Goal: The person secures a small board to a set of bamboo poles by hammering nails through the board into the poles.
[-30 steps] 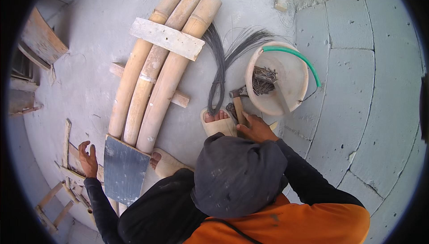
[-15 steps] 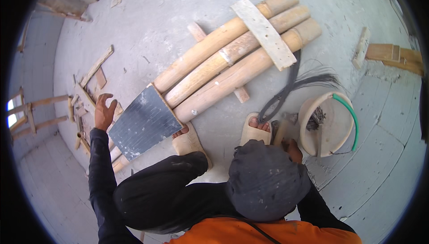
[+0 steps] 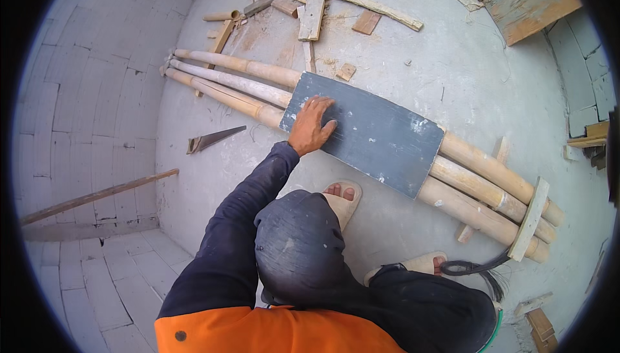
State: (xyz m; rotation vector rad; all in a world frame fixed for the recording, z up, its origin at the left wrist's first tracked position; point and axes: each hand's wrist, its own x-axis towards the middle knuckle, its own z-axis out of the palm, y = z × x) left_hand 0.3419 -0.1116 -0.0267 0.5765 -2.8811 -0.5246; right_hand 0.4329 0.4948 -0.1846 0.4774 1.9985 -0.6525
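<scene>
My left hand [image 3: 312, 125] rests on the near left part of a dark grey board [image 3: 365, 127], its fingers loosely bent and thumb apart, holding nothing. White specks mark the board. It lies across three long bamboo poles [image 3: 478, 188], which run together at the far left end. A short pale wooden batten [image 3: 529, 217] crosses the poles near their right end. Beside the batten lies a bundle of thin black strands [image 3: 491, 269]. My right hand is out of sight.
A handsaw [image 3: 216, 140] lies on the floor left of my arm. Wood offcuts [image 3: 313, 10] and bamboo pieces are scattered beyond the poles. A long stick [image 3: 100, 196] leans by the block wall [image 3: 103, 94]. Part of a green bucket handle [image 3: 495, 333] shows behind my leg.
The view has swung left. My left hand, raised beside the board before, now touches its top. My right hand, earlier beside the bucket, has gone out of view, as has most of the bucket.
</scene>
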